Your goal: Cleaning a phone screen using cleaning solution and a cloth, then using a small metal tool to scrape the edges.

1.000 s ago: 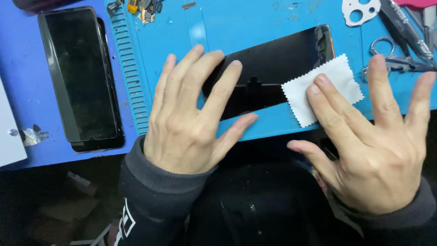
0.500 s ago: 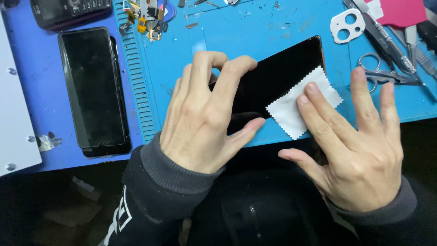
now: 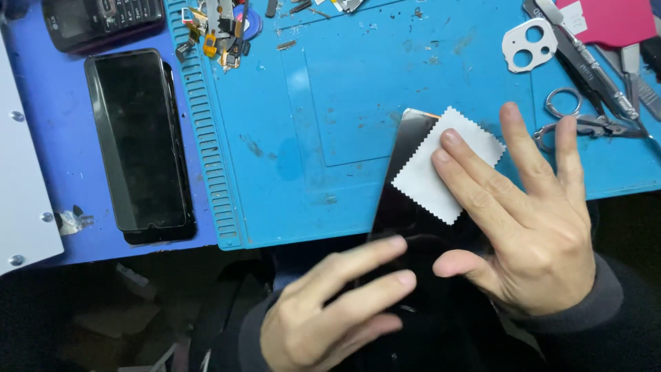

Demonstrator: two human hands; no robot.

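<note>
At the bench's front edge we press a white zigzag-edged wipe cloth (image 3: pixel 441 165) onto a black phone screen panel (image 3: pixel 406 200) w/ the right hand (image 3: pixel 530 227): fingers spread flat, index and middle tips on the cloth, nothing gripped. The panel overhangs the front edge of the blue work mat (image 3: pixel 344 103); its lower end is lost against dark clothing, so its full outline is hard to make out. The left hand (image 3: pixel 330 310) lies w/ fingers extended and loosely together, tips at the panel's lower part; whether they touch it we cannot tell. On the mat's left side sits a dark smartphone (image 3: pixel 141 141), face up. At the top edge a keypad phone (image 3: pixel 96 21) is cut off. Top right: white camera-lens frame (image 3: pixel 527 45), scissors (image 3: pixel 585 120), and a pink card (image 3: pixel 609 21), partly cropped.
</note>
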